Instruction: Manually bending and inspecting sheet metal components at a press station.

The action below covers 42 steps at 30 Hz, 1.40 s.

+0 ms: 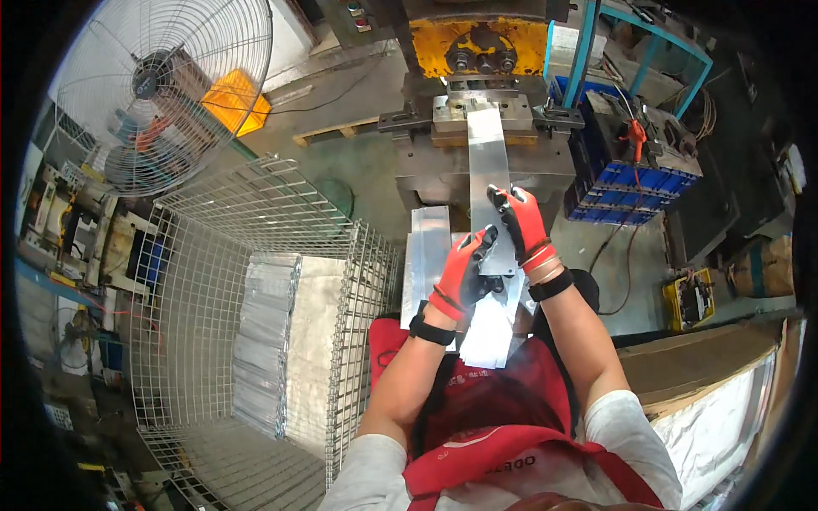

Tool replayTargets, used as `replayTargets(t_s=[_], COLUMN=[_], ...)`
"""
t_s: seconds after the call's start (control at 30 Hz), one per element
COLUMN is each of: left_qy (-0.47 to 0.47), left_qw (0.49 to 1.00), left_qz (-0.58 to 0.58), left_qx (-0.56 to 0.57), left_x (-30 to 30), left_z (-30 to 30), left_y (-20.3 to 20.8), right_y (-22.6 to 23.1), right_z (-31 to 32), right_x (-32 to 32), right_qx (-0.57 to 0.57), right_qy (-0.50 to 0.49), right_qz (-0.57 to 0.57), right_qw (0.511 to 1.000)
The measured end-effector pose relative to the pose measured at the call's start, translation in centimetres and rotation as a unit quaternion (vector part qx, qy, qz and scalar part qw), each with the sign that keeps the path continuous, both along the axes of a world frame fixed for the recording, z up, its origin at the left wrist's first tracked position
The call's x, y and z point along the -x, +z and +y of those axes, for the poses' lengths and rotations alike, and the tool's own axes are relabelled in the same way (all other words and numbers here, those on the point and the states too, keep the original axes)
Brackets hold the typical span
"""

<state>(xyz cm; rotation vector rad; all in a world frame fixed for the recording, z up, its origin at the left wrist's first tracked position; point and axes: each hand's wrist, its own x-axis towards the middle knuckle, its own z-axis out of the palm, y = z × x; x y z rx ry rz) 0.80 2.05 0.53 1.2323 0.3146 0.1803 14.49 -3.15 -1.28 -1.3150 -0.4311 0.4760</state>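
Observation:
Both my hands wear red and black gloves. My left hand (464, 274) and my right hand (520, 223) grip the near end of a long shiny metal strip (487, 153). The strip's far end lies in the die of a press machine (477, 111) with a yellow top. More flat metal strips (426, 247) lie stacked just left of my hands, and another shiny sheet (490, 332) rests on my lap over a red apron.
A wire mesh cage (256, 341) at my left holds stacks of metal sheets (273, 341). A large caged fan (162, 85) stands at the far left. Blue crates (639, 179) with parts sit right of the press. A cardboard box (707, 366) is at my right.

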Motion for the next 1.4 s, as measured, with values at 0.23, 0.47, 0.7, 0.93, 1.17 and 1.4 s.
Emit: replayTargets(t_s=[0.23, 0.47, 0.7, 0.93, 1.17, 1.4], left_qy=[0.034, 0.047, 0.071, 0.040, 0.021, 0.020], left_qw=[0.995, 0.985, 0.989, 0.977, 0.964, 0.959], left_qz=[-0.052, -0.005, -0.022, -0.117, -0.083, -0.070], left_qx=[-0.081, 0.164, 0.127, -0.176, -0.251, -0.274], left_x=[-0.3, -1.1, -1.3, -1.0, -0.8, -0.4], left_z=[-0.5, -1.3, -0.9, 0.2, 0.1, 0.0], left_y=[-1.9, -0.2, -1.1, -3.8, -3.0, -1.8], right_y=[-0.7, -1.0, -1.2, -2.2, -2.6, -1.7], right_z=[-0.7, -1.2, -1.5, -1.0, -1.6, -0.8], right_x=[0.0, -0.7, 0.5, 0.3, -0.9, 0.3], right_qx=[-0.038, -0.016, -0.033, -0.027, 0.001, -0.071], right_qy=[0.024, 0.060, 0.039, -0.006, 0.075, 0.019], right_qz=[0.028, 0.005, -0.052, -0.148, -0.094, -0.065], right_qw=[0.999, 0.998, 0.997, 0.989, 0.993, 0.995])
